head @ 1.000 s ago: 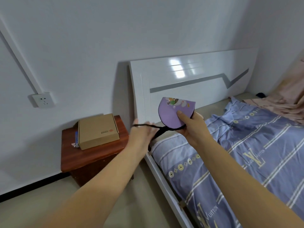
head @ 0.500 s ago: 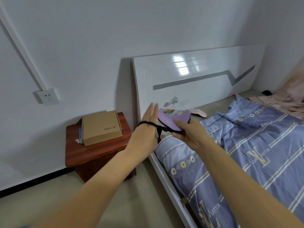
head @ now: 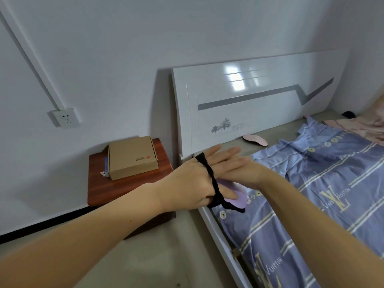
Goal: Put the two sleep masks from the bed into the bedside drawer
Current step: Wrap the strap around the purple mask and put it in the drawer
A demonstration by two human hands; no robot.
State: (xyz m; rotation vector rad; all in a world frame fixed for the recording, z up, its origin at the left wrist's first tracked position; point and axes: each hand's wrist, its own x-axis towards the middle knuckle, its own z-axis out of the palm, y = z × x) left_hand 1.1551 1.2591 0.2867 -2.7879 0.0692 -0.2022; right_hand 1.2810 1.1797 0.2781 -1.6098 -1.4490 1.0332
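Bed [head: 311, 204] and wooden bedside cabinet [head: 124, 188], its top occupied by a cardboard box [head: 133, 159]; no drawer front is visible. Left hand [head: 199, 179], fingers extended, carries the purple sleep mask [head: 234, 196] by its black strap [head: 209, 175] looped across the knuckles. Right hand [head: 243, 169] lies flat and empty. Pink sleep mask [head: 255, 140] rests by the headboard [head: 259, 104]: probably the next pickup.

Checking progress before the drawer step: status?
Left hand open, purple mask hung on it by its strap. Right hand open. Pink mask on bed. Drawer not visible.
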